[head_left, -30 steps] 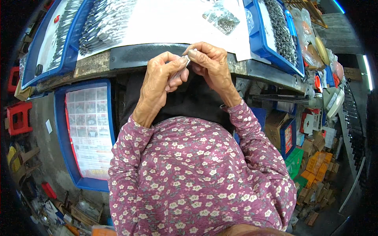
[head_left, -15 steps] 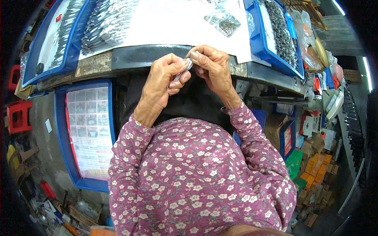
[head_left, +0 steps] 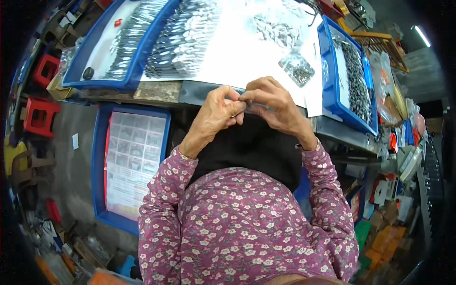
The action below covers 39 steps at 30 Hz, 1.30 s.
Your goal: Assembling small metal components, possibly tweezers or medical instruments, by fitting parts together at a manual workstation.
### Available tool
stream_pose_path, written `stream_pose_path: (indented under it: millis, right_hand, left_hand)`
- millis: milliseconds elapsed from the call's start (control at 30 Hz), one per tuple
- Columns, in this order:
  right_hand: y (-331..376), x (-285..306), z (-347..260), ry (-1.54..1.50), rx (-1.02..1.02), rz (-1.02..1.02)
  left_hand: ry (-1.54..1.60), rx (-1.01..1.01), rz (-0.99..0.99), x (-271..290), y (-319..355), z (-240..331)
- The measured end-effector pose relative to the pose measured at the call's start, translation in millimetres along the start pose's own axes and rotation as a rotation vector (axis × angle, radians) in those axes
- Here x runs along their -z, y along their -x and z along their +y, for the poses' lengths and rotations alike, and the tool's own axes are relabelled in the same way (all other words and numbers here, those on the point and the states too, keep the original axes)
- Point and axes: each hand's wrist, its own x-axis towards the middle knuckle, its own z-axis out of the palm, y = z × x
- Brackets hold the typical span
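Head view: I see both hands meet in the upper middle of the frame, at the table (head_left: 156, 92) edge.
Left hand (head_left: 216, 111): fingers pinched shut on a small grey part (head_left: 243, 105).
Right hand (head_left: 275, 107): fingers curled, pinching the same part.
Part: between the fingertips, mostly hidden.
Upper right: blue tray (head_left: 332, 90) of metal pieces.
Lower left: blue bin (head_left: 99, 142) holding a sheet.

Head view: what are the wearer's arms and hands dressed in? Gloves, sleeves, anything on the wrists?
No gloves: the left hand and right hand are bare. Both forearms wear long purple fabric sleeves printed with small pale flowers, cuffs ending at the wrists. A thin dark band seems to sit at the right wrist; too small to identify.
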Motion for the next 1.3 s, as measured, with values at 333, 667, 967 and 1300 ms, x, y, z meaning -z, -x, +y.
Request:
stream_pose_path:
  millis: [333,667,967,1300]
  right_hand:
    - [-52,-5,3,0.316,0.243,0.093]
    - [-145,-21,76,0.394,0.047,0.341]
    - [-196,-44,103,0.587,-0.001,0.208]
    - [-195,-48,108,0.602,-0.093,0.112]
  left_hand:
    - [-0.622,-0.427,0.235,29,-3,43]
    - [-0.734,-0.763,0.734,71,12,71]
    - [-0.850,-0.626,0.880,159,20,102]
    - [-1.391,-0.302,0.755,241,-2,102]
